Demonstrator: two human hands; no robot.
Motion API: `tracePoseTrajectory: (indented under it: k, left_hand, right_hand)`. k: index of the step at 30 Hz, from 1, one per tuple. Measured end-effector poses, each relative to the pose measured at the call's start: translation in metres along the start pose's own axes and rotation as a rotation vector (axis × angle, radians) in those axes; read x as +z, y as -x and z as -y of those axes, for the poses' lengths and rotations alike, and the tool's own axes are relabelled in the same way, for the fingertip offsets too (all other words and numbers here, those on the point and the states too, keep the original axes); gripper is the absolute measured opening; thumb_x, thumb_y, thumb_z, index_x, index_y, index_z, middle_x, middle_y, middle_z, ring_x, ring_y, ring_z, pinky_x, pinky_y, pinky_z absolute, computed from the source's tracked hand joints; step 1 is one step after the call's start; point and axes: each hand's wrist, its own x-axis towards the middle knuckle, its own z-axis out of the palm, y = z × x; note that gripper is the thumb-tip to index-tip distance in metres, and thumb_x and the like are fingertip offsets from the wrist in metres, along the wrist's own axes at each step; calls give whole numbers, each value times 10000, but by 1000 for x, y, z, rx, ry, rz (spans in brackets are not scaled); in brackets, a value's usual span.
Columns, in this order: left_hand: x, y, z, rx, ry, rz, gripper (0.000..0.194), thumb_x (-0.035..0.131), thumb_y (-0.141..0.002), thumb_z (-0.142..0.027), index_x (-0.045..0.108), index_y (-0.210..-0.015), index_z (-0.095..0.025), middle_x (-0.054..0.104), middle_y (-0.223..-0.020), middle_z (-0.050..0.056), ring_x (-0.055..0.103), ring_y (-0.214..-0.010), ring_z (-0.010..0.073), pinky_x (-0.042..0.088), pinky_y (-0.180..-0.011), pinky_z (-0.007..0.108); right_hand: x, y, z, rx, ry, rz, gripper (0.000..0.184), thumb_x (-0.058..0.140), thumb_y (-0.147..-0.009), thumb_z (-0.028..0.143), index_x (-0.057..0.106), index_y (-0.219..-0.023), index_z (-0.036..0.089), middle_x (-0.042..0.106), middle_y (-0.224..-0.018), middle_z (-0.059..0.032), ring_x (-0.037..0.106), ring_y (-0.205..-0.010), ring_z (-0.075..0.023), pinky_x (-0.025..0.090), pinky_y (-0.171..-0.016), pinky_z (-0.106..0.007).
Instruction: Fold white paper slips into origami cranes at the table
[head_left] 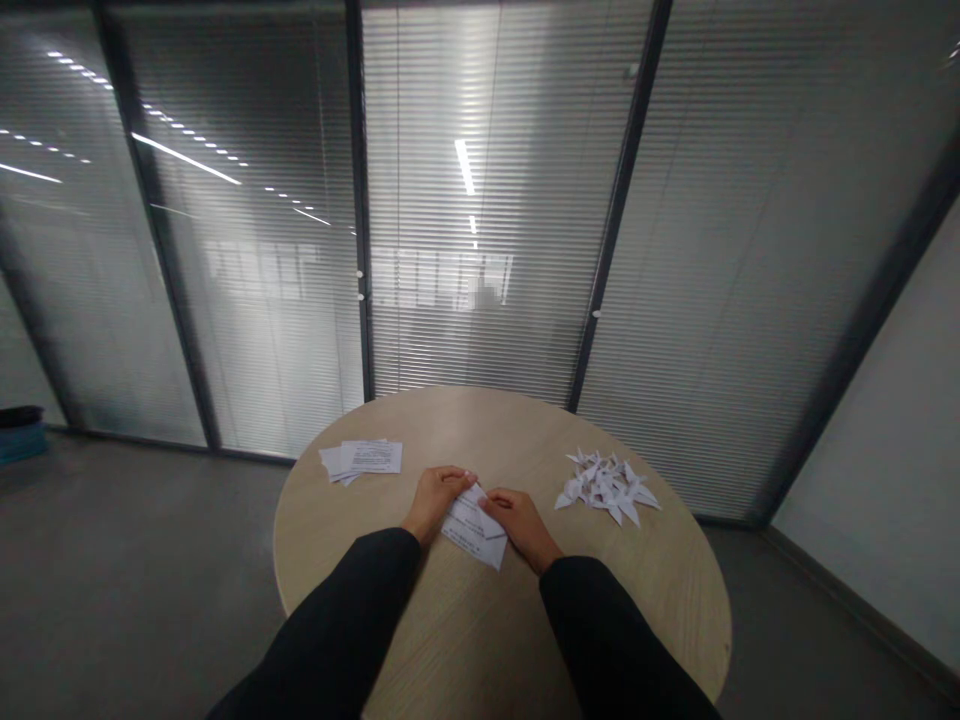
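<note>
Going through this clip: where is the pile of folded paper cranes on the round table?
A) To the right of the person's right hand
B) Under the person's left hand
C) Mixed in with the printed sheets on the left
A. The pile of paper cranes lies on the round wooden table, apart from and right of the right hand, which is on the folded printed sheet.

Round pale-wood table (480, 430) in frame | on its far left, a loose stack of printed sheets (366, 460) | to the right, a heap of white paper cranes (607, 488) | behind, glass partition with blinds (465, 330) | blue bin (21, 438) on grey floor (142, 560)
</note>
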Motion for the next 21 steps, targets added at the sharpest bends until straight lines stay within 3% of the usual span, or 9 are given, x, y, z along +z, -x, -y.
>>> tracePoseTrajectory:
  k: [7,21]
  left_hand:
    - [1,2,-4,51,-26,-24,388,774,-516,-446,671,-645,-95,656,-572,63,550,-445,122,388,-438,222]
    - [-3,0,-1,74,-89,-6,442,694,-599,-524,684,-632,-83,608,-495,49,509,-418,112,355,-433,222]
  right_hand:
    - [0,-1,-5,-13,-24,18,371,659,-660,496,674,-715,130,672,-648,-47,611,-590,-182,427,-538,-262]
    - [1,-1,-1,12,-53,27,366,673,-638,490,667,-703,130,676,-652,-47,613,-593,-184,432,-549,-267]
